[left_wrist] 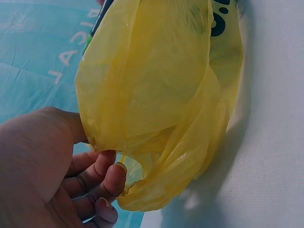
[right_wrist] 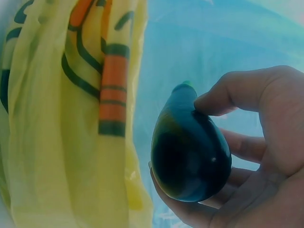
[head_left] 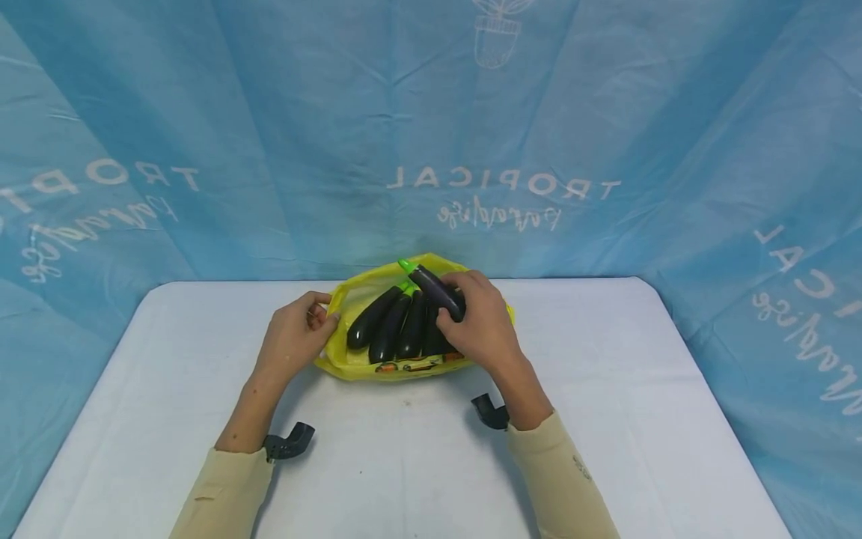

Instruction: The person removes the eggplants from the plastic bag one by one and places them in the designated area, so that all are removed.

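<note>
A yellow plastic bag (head_left: 353,368) lies with its mouth spread, and several dark eggplants (head_left: 389,327) with green stem ends rest side by side inside it. My left hand (head_left: 298,335) pinches the bag's left rim between thumb and fingers; in the left wrist view the thin yellow film bunches at the fingertips of this hand (left_wrist: 61,166). Over the bag's right part, my right hand (head_left: 481,318) grips one eggplant (head_left: 431,288) around its thick end, its green tip pointing to the far left. The right wrist view shows that eggplant (right_wrist: 190,147) between thumb and fingers, beside the bag's printed side.
The bag stands on a white-covered table (head_left: 404,464), near its far edge. Behind and at both sides hangs a blue printed curtain (head_left: 323,150). Black curved wrist mounts (head_left: 289,442) stick out from both forearms.
</note>
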`<state>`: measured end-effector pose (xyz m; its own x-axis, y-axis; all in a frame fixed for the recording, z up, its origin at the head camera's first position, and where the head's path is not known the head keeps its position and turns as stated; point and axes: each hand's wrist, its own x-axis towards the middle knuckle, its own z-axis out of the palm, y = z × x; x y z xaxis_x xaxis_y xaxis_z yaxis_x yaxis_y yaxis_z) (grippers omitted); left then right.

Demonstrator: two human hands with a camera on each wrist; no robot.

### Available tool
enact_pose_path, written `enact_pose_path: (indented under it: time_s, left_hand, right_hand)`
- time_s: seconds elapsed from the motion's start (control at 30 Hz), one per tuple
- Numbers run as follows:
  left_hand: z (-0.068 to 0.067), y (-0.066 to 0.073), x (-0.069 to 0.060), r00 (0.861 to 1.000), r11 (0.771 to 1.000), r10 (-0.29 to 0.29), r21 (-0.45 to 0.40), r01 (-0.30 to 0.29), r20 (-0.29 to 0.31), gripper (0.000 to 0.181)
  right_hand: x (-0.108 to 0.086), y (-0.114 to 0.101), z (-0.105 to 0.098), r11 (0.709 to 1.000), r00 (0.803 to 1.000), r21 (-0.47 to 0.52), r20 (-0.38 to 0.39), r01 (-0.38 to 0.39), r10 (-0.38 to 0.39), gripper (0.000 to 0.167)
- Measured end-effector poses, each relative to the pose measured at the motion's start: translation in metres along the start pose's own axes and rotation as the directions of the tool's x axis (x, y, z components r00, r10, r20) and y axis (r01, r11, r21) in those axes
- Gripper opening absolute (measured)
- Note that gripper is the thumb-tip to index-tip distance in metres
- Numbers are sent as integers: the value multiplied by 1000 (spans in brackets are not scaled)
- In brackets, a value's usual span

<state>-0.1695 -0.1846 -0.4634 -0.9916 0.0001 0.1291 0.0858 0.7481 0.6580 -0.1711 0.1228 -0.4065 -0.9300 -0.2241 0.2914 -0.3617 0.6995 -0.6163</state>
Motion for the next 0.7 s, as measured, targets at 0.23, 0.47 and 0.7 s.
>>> enact_pose_path:
  time_s: [0.23, 0.47, 0.7]
  left_hand:
    - [1, 1, 0, 1000, 1000, 13, -2, -13, 7, 38]
    - [0, 1, 0, 1000, 1000, 18, 5, -18, 11, 38]
    - [1, -1, -1, 1000, 1000, 20, 7, -20, 8, 38]
  right_hand:
    - [-1, 6, -12, 1000, 999, 16, -32, -21, 22, 42]
    - [0, 12, -22, 999, 998, 25, -59, -34, 35, 43]
    - [-1, 19, -30, 998, 995, 35, -73, -61, 63, 45]
